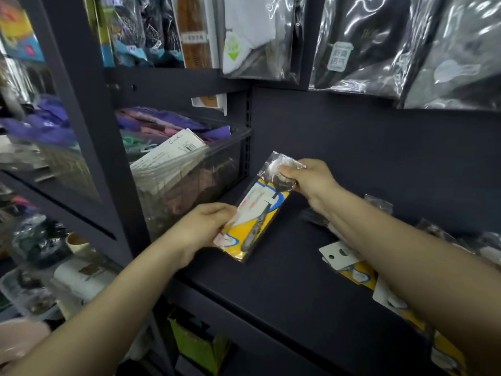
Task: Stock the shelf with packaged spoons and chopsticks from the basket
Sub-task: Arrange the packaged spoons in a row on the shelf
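A packaged spoon in clear plastic with a yellow and white card hangs tilted just above the dark shelf. My left hand grips the pack's lower end. My right hand pinches its upper end, where the spoon's bowl shows through the plastic. More yellow-carded packs lie on the shelf to the right, partly hidden under my right forearm. The basket is not in view.
A clear bin of paper-wrapped goods stands on the shelf to the left, close to my left hand. Bagged items hang above the shelf. A dark upright post divides this bay from crowded shelves on the left.
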Motion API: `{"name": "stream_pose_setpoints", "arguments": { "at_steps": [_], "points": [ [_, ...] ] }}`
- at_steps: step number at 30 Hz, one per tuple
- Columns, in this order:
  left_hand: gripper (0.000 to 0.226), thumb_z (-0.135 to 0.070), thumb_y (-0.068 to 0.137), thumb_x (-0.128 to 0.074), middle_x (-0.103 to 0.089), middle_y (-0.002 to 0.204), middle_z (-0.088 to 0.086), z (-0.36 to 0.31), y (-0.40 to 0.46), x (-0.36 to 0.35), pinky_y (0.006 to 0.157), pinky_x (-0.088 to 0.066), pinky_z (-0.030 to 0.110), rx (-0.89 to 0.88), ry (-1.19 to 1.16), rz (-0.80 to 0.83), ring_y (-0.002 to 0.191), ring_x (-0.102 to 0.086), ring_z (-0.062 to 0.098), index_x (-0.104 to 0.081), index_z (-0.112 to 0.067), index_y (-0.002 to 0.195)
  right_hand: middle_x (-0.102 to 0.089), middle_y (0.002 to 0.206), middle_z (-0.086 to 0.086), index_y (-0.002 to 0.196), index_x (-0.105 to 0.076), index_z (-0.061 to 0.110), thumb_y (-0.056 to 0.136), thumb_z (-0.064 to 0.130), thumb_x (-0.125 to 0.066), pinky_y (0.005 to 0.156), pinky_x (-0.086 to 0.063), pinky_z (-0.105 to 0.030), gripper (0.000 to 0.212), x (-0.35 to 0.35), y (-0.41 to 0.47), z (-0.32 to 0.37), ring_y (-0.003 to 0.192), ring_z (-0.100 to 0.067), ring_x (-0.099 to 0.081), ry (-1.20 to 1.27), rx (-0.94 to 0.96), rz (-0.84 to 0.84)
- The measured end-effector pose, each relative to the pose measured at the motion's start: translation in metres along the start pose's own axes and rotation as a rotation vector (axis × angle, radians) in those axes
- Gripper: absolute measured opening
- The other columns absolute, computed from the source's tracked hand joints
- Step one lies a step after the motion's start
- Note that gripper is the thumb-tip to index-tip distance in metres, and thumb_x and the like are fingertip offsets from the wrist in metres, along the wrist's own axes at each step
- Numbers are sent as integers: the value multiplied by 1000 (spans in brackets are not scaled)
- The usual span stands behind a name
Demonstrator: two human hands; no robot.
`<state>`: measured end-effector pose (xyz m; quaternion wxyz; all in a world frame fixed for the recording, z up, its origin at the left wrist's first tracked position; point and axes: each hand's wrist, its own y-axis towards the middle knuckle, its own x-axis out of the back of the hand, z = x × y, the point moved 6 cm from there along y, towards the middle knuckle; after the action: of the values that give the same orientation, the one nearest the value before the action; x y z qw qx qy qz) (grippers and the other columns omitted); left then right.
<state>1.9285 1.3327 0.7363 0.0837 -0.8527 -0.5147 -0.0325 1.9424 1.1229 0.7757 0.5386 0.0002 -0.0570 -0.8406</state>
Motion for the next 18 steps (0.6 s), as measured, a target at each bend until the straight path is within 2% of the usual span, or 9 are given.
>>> {"name": "stream_pose_setpoints", "arguments": {
  "at_steps": [3, 6, 8, 10, 12, 14, 16, 18],
  "points": [
    [17, -16, 93, -49, -59, 69, 5, 3, 12, -4, 45, -45, 10, -12, 62, -48, 46, -53, 5, -65, -10, 89, -63, 72, -8, 75, -60, 9, 85, 1, -61, 70, -51, -29, 13, -4, 6, -8, 65, -18, -59, 38, -30, 24],
    [20, -15, 94, -45, -52, 72, 8, -5, 26, 11, 43, -40, 9, -42, 273, -197, 53, -44, 11, -62, -8, 88, -55, 63, -4, 75, -60, 9, 87, -2, -56, 51, -43, -17, 16, -4, 11, -14, 55, -11, -49, -136, -13, 67],
    [25, -15, 93, -42, -58, 78, 19, -9, 37, 21, 56, -43, 22, -63, 470, -259, 61, -57, 27, -62, -2, 85, -49, 46, 1, 65, -55, 10, 87, 0, -54, 39, -30, -16, 24, 2, 18, -23, 43, -8, -39, -274, -69, 53],
    [29, -14, 93, -40, -64, 95, 27, -11, 47, 27, 72, -43, 30, -73, 711, -289, 90, -61, 38, -62, 4, 88, -39, 30, 7, 56, -47, 13, 87, 3, -54, 39, -21, -16, 33, 12, 25, -31, 37, -8, -31, -354, -142, 36],
    [30, -17, 94, -40, -63, 107, 26, -10, 56, 28, 78, -42, 33, -76, 888, -304, 101, -57, 38, -60, 4, 93, -38, 35, 5, 56, -44, 14, 87, 7, -56, 39, -21, -14, 34, 21, 29, -35, 40, -9, -30, -372, -197, 42],
    [29, -22, 94, -40, -63, 108, 25, -8, 62, 24, 75, -43, 36, -83, 1022, -316, 100, -58, 39, -57, 2, 98, -40, 49, -2, 60, -45, 13, 87, 7, -59, 33, -21, -10, 30, 23, 31, -38, 38, -7, -33, -373, -225, 54],
    [24, -20, 93, -42, -63, 108, 24, -10, 65, 19, 73, -46, 41, -106, 1128, -324, 98, -59, 41, -51, -2, 107, -41, 53, -6, 61, -48, 13, 83, 5, -61, 35, -23, -12, 27, 20, 35, -40, 43, -11, -33, -413, -227, 61],
    [31, -12, 90, -45, -57, 117, 23, -12, 68, 14, 79, -49, 46, -158, 1182, -304, 103, -57, 42, -43, -7, 121, -44, 53, -8, 61, -52, 12, 82, 2, -61, 40, -26, -17, 25, 13, 40, -41, 44, -15, -34, -491, -223, 58]
  ]
}}
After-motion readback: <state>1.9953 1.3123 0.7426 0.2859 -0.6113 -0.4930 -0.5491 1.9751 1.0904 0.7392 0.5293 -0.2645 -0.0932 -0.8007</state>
